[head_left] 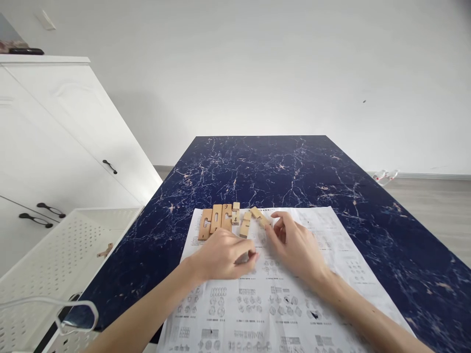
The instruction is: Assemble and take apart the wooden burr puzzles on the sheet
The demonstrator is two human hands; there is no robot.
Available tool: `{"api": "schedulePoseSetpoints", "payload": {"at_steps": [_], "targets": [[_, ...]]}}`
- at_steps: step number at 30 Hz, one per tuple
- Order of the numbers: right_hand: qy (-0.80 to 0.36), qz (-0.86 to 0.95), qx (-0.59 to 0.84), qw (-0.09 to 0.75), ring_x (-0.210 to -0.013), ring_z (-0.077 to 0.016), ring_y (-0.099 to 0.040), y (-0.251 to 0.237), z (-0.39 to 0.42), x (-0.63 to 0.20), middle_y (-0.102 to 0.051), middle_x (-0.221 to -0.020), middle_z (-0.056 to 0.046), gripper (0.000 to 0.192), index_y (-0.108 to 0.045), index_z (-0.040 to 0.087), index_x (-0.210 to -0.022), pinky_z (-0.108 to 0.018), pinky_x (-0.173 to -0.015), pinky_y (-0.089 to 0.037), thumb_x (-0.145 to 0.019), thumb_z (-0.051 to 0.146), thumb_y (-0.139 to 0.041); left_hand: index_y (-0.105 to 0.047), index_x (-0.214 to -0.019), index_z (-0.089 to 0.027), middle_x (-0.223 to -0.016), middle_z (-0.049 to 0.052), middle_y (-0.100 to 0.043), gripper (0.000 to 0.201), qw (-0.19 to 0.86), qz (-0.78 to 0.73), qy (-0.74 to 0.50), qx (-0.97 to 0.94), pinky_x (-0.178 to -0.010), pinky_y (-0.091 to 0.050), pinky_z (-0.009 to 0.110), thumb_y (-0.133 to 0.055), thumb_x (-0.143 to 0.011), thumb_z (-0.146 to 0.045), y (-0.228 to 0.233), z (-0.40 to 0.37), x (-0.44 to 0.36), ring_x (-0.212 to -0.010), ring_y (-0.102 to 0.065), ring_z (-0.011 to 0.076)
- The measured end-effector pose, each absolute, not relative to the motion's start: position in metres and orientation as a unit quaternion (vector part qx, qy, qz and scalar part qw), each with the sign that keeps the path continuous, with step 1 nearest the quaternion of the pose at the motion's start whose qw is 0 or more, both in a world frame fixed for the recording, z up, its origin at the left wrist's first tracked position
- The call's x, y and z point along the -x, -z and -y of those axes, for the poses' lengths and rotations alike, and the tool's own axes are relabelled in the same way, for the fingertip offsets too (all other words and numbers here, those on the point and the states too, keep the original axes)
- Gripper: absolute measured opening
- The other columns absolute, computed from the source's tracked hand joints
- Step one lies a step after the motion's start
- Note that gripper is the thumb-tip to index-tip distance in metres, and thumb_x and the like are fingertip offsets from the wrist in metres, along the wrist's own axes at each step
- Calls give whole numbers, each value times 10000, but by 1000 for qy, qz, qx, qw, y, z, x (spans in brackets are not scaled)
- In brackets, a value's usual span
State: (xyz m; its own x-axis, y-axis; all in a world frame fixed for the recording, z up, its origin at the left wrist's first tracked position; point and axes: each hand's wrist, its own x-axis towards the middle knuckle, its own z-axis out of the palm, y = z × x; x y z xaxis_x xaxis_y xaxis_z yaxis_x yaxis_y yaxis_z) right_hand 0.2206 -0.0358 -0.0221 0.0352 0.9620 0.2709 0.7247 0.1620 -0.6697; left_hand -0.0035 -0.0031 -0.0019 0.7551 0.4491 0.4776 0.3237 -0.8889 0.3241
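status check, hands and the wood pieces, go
Left hand resting on instruction sheet, holding nothing seen. Right hand fingertips on a wooden piece. Other wooden pieces lined up beyond the left hand. Nothing in the way.

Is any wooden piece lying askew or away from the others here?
Yes. One wooden piece lies alone in the white perforated tray left of the table, apart from the row of blocks on the printed sheet.

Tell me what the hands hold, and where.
Right hand fingertips touch the end of a pale notched wooden block; left hand holds nothing visible.
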Motion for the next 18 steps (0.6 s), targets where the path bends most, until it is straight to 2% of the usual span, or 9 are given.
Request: {"api": "schedulePoseSetpoints", "payload": {"at_steps": [5, 10, 18], "targets": [[-166, 749, 547, 334, -670, -187, -668, 24, 34, -220, -736, -890, -38, 298, -710, 239, -1221, -316, -607, -456, -1070, 329, -468, -544, -691, -199, -518, -76, -521, 260, 78, -191, -243, -948, -482, -320, 288, -621, -939, -194, 8, 8, -1, -454, -459, 98], [-191, 764, 515, 338, -698, -173, -693, 23, 37, -218, -771, -945, -42, 275, -720, 227, -1151, -311, -634, -490, -1056, 270, -466, -541, -681, -198, -520, -72, -524, 277, 81, -201, -227, -949, -485, -318, 296, -612, -948, -211, 9, 7, -1, -459, -469, 100], [-196, 816, 463, 286, -654, -157, -681, 24, 41, -219, -780, -835, -9, 206, -682, 227, -990, -288, -608, -447, -988, 160, -487, -510, -656, -199, -543, -65, -553, 289, 83, -202, -231, -948, -476, -319, 310, -624, -922, -207, 11, 8, -1, -469, -501, 104]]}}
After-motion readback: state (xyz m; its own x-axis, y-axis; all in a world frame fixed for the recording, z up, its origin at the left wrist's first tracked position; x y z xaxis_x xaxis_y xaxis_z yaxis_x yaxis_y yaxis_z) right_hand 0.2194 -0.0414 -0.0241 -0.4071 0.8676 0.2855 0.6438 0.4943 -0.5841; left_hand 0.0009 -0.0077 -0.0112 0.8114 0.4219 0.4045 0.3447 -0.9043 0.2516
